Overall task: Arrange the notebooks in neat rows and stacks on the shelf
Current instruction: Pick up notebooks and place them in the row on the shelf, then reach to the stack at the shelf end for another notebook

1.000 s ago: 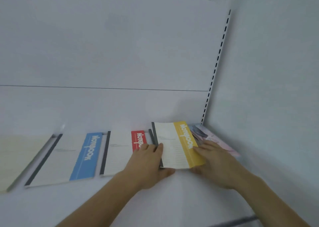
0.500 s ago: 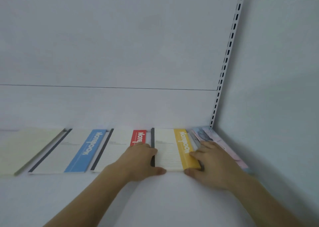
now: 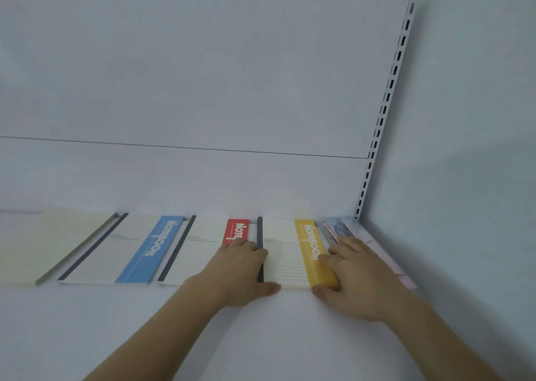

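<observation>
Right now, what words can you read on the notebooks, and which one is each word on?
"Notebook": on the blue notebook, along its blue band.
"Notebook": on the yellow notebook, along its yellow band.
"Note": on the red notebook; the left hand hides the rest.
Small print on the three covers: too small to read.
Pink notebooks at the far right: print too blurred to read.

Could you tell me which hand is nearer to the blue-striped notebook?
Left. The left hand rests two notebooks to the right of the blue-striped notebook; the right hand lies farther right.
</observation>
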A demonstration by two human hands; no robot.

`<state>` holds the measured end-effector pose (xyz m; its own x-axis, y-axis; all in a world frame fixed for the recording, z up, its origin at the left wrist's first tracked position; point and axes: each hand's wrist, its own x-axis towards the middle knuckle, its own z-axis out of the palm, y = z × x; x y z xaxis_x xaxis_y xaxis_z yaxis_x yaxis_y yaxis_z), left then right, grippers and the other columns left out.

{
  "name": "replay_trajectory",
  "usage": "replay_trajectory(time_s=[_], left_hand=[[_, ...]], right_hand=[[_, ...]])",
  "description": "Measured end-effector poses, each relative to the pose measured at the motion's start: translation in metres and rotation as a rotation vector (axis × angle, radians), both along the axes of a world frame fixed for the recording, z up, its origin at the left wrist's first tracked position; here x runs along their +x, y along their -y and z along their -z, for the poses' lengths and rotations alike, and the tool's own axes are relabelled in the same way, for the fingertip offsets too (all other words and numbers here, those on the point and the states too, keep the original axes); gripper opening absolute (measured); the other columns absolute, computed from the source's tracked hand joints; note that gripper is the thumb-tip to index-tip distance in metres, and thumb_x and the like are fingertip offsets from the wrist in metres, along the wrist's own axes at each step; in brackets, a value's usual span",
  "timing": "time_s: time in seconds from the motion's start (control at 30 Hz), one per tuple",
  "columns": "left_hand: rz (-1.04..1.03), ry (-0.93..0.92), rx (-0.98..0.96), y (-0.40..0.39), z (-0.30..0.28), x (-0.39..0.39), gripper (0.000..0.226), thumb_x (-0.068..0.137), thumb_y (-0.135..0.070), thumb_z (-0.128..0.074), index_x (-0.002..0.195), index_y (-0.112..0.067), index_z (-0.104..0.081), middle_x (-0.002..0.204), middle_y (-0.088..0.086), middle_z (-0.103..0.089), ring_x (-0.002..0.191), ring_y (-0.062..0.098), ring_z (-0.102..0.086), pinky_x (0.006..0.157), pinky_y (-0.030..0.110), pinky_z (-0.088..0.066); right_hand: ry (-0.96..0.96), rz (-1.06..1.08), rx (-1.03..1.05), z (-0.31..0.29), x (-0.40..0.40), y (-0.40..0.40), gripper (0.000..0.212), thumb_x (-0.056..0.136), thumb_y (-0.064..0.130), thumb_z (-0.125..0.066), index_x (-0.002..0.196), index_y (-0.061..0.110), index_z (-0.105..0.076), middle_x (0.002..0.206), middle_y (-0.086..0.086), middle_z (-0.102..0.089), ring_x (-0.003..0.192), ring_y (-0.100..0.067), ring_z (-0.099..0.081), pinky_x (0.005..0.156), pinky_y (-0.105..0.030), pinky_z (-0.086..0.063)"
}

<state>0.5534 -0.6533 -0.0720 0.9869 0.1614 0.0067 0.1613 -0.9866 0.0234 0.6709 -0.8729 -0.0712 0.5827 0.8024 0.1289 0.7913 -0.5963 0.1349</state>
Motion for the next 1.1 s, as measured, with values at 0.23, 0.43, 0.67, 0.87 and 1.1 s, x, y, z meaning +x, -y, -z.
replay_trajectory(time_s=[0.23, 0.43, 0.67, 0.87, 1.1], left_hand=[[-0.208, 0.442, -0.099, 0.001, -0.009, -0.043, 0.058, 0.098, -0.059, -0.042, 0.145, -0.026, -0.044, 0.149, -0.008, -0.045, 0.138, 0.015, -0.037, 0.117, 0.034, -0.029], [-0.351, 0.543, -0.007, -0.042, -0.003, -0.126, 0.045, 0.094, -0.048, -0.055, 0.129, -0.020, -0.059, 0.135, 0.002, -0.058, 0.130, 0.027, -0.051, 0.106, 0.043, -0.044], [-0.558, 0.529, 0.052, -0.113, -0.012, -0.265, 0.061, 0.096, -0.058, -0.035, 0.142, -0.021, -0.050, 0.146, 0.003, -0.052, 0.139, 0.026, -0.043, 0.113, 0.041, -0.036], [-0.653, 0.490, 0.043, -0.184, -0.017, -0.387, 0.066, 0.099, -0.061, -0.030, 0.156, -0.028, -0.024, 0.162, -0.005, -0.026, 0.150, 0.017, -0.018, 0.122, 0.034, -0.015], [-0.776, 0.483, 0.014, -0.267, -0.013, -0.497, 0.067, 0.098, -0.063, -0.032, 0.155, -0.028, -0.026, 0.160, -0.006, -0.030, 0.149, 0.017, -0.021, 0.122, 0.038, -0.021]], right_hand=[[-0.011, -0.051, 0.210, -0.006, -0.037, -0.037, 0.084, 0.081, 0.074, -0.010, 0.147, 0.027, -0.033, 0.157, 0.004, -0.024, 0.148, -0.017, -0.003, 0.120, -0.034, -0.006], [-0.061, -0.169, 0.253, -0.009, -0.113, -0.101, 0.080, 0.088, 0.071, -0.007, 0.153, 0.025, -0.013, 0.162, 0.002, -0.007, 0.148, -0.016, 0.007, 0.120, -0.034, -0.001], [-0.071, -0.323, 0.222, -0.019, -0.229, -0.196, 0.078, 0.089, 0.069, -0.010, 0.153, 0.026, -0.011, 0.162, 0.001, -0.004, 0.148, -0.018, 0.007, 0.118, -0.034, 0.002], [-0.102, -0.422, 0.243, -0.020, -0.335, -0.282, 0.076, 0.092, 0.069, -0.014, 0.154, 0.025, -0.010, 0.162, 0.003, -0.005, 0.148, -0.016, 0.007, 0.119, -0.034, 0.000], [-0.134, -0.509, 0.233, -0.016, -0.435, -0.389, 0.076, 0.091, 0.068, -0.011, 0.153, 0.024, -0.009, 0.162, 0.002, -0.006, 0.148, -0.017, 0.006, 0.121, -0.035, -0.002]])
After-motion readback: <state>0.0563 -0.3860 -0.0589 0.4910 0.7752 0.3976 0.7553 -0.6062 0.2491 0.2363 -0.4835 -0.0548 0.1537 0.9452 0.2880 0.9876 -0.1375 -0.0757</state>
